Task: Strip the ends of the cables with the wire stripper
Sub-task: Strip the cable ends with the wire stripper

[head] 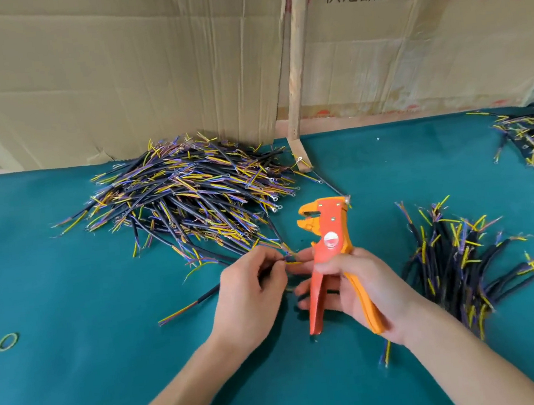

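Right hand [363, 286] gripping upright wire stripper [329, 261], left hand [252, 294] pinching cable [203, 299]

Black printed characters 供港品质 stand on the cardboard [406, 39] wall, upper right; faint red round marks near its top right corner cannot be read, nor the round label on the stripper [330, 255]

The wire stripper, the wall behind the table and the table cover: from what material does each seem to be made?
Wire stripper: orange body and handles, probably matte plastic, possibly over metal. Wall: corrugated cardboard, brown, creased, with printed characters. Table cover: teal, dull and uniform, likely felt or cloth; the weave is not visible.
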`<state>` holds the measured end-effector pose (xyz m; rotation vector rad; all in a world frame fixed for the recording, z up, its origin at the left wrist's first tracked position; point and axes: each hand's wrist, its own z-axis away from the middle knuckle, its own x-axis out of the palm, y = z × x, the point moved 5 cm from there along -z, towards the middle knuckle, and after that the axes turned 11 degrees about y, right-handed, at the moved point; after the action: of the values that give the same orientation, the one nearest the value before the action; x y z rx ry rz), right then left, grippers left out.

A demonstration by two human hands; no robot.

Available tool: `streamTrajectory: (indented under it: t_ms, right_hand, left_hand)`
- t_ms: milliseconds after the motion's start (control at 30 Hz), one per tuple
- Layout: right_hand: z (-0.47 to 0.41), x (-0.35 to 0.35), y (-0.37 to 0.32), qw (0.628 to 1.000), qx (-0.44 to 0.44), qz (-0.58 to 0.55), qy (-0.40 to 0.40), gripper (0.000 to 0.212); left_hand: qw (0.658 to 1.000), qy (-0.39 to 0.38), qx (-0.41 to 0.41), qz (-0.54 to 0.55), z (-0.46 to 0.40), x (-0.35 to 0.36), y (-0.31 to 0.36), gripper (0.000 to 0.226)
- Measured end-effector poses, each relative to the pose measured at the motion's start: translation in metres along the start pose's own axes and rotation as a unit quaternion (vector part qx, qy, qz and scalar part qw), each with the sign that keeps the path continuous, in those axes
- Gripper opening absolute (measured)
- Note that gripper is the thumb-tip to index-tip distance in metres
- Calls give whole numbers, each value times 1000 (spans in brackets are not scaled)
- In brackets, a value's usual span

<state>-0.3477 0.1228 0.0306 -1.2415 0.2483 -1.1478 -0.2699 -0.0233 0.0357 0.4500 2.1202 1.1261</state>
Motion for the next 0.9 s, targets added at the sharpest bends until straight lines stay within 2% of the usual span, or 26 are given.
streamTrajectory:
  t_ms: [133,400,567,667,800,900]
  right_hand:
    - [-4,-9,5,997,-16,-75,6,44]
    - [-5,-4,5,999,-27,-17,-22,33]
    - [-1,-4,3,999,-18,8,-35,57]
    - [6,-3,5,998,9,6,-60,56]
    - [19,11,15,986,65,21,-154,50]
    - [19,15,23,986,85,34,-140,48]
  left_hand:
    - [999,-30,21,1,3,3,4,10]
    - [998,-18,-13,53,3,-3,-5,8]
    - [993,12,-63,96,0,-6,-11,17]
    - [988,38,-85,123,-2,-10,-13,17]
    - [979,66,-116,156,-3,-17,-17,20]
    - [972,82,-136,174,-2,-20,-20,19]
